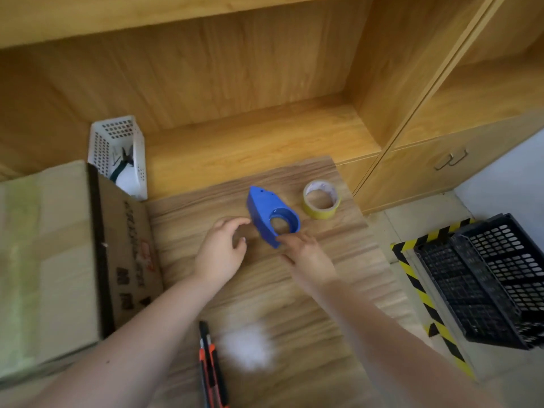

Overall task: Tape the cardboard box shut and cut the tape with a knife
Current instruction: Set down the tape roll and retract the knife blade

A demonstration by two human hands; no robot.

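Pinching the near tip of the blue tape dispenser (272, 214), the right hand (306, 254) holds it; left hand (223, 248), fingers spread, hovers beside; tape roll (321, 199) beyond, knife (212, 366) nearer, cardboard box (59, 254) left

White basket (117, 151), black crates (494, 278), perhaps pliers inside the basket.

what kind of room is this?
Likely a packing or storeroom workstation: a wooden table set against built-in wooden shelving, a cardboard box, a tape roll, and hazard-striped floor tape beside a black crate.
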